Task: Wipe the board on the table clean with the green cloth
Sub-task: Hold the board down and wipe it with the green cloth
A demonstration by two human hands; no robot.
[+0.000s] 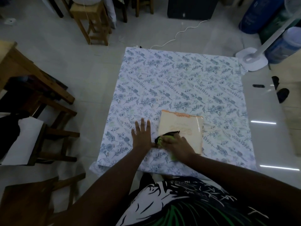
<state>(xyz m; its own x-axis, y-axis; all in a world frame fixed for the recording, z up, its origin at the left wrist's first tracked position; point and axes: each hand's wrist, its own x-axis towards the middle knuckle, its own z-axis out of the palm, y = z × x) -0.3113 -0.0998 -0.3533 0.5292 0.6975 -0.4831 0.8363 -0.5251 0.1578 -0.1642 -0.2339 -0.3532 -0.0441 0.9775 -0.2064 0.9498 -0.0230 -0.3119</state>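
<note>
A pale cream board [187,126] with an orange top edge and faint scribbles lies on the table [171,82], near its front edge. My right hand [177,145] rests on the board's lower left corner, closed over a bunched green cloth [160,141] with a dark edge; a bit of green also shows under the wrist. My left hand [142,136] lies flat on the floral tablecloth just left of the board, fingers spread, holding nothing.
Wooden chairs and a bench [40,98] stand to the left. A white fan base [251,60] sits at the table's far right corner, and a white cable [177,35] runs over the floor behind. Blue containers [260,15] stand at the back right.
</note>
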